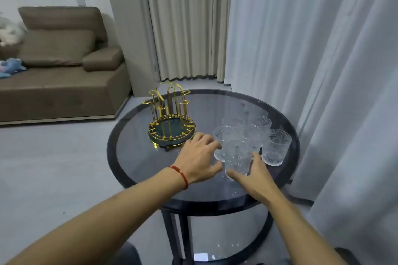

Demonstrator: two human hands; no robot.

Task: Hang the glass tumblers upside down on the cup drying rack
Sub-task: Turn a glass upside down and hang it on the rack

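Several clear patterned glass tumblers stand upright in a cluster on the right of a round dark glass table [137, 153]. The nearest tumbler [238, 157] sits between my hands. My right hand [251, 175] curls around its lower right side, thumb and fingers touching it. My left hand [199, 157], with a red cord on the wrist, is spread open just left of the tumblers, fingertips by another tumbler [221, 135]. A gold wire cup drying rack [170, 118] with a dark round tray stands at the table's left, with no glass on its pegs.
A lone tumbler [276, 146] stands nearest the table's right edge. White curtains [323, 49] hang close behind and to the right. A brown sofa [60, 66] sits at the far left across grey floor.
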